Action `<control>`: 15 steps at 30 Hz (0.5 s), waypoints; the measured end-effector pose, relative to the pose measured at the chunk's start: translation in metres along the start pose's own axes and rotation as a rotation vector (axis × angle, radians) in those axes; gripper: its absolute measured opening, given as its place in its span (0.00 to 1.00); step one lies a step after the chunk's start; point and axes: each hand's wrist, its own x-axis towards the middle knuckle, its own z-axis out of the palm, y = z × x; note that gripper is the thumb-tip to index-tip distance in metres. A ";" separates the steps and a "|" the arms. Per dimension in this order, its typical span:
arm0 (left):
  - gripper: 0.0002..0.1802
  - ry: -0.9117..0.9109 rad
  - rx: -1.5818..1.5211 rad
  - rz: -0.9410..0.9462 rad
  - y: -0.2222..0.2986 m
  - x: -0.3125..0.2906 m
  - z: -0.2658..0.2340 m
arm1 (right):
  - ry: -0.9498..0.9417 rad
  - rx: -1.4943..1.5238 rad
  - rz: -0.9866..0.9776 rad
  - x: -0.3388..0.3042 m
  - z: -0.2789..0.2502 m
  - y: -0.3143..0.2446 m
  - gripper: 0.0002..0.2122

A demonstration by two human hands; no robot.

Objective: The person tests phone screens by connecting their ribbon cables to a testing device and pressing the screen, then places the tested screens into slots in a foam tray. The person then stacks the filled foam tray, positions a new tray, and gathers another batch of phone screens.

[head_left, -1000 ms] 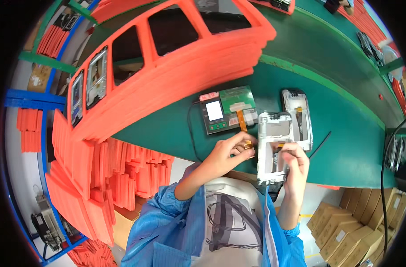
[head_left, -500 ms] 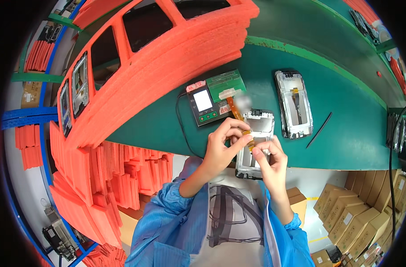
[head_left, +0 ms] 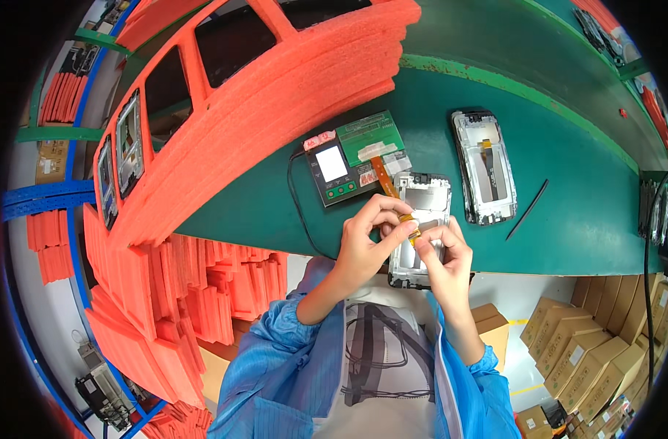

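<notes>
My left hand (head_left: 370,233) pinches the end of an orange flex cable (head_left: 383,178) between thumb and forefinger. This cable runs from a test board to the join at my fingertips. My right hand (head_left: 447,257) is closed on a short yellowish flex tail (head_left: 414,236), and the two cable ends meet between my hands. Their exact fit is hidden by the fingers. Beneath lies a phone screen frame (head_left: 430,192), silver with black ends, its near end at the table's front edge. The tester (head_left: 332,173), a black box with a lit white screen and green buttons, joins the green board (head_left: 370,137).
A second phone screen frame (head_left: 485,167) lies at the right, beside a thin black stick tool (head_left: 527,209). Red foam trays (head_left: 275,110) holding screens rise at the left. A black cable (head_left: 293,197) loops beside the tester. Cardboard boxes (head_left: 583,358) stand below right.
The bright blur of the flap by the orange cable is gone, and it now looks like clear tape over the board's corner. My fingers have barely shifted on the cable ends.
</notes>
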 end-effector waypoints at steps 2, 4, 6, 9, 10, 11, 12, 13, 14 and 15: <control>0.12 0.000 -0.005 0.005 -0.001 0.000 0.000 | 0.004 0.021 -0.010 0.001 0.000 0.001 0.04; 0.12 0.005 -0.007 0.011 0.000 0.000 -0.001 | 0.011 0.042 0.018 0.000 0.001 -0.001 0.04; 0.12 -0.006 -0.013 -0.003 0.000 0.000 -0.001 | 0.019 0.061 0.046 0.000 0.000 0.000 0.04; 0.12 -0.017 -0.009 0.010 0.000 0.000 -0.002 | 0.018 0.031 0.000 0.000 0.000 0.003 0.04; 0.12 -0.016 -0.009 0.009 -0.001 0.000 -0.003 | 0.023 0.040 0.014 0.000 0.002 -0.001 0.04; 0.13 -0.031 -0.005 0.011 -0.001 0.000 -0.004 | 0.029 0.050 0.028 -0.001 0.003 -0.002 0.04; 0.13 -0.045 -0.002 0.014 -0.001 0.001 -0.005 | 0.029 0.050 0.029 -0.001 0.003 -0.002 0.04; 0.13 -0.046 -0.002 0.013 0.000 0.001 -0.005 | 0.055 0.062 0.020 -0.002 0.003 0.000 0.04; 0.13 -0.060 0.012 0.009 0.001 0.000 -0.004 | 0.081 0.074 0.012 -0.002 0.002 0.001 0.03; 0.14 -0.074 0.027 0.006 0.002 0.000 -0.004 | 0.080 0.075 0.013 -0.002 0.002 0.000 0.03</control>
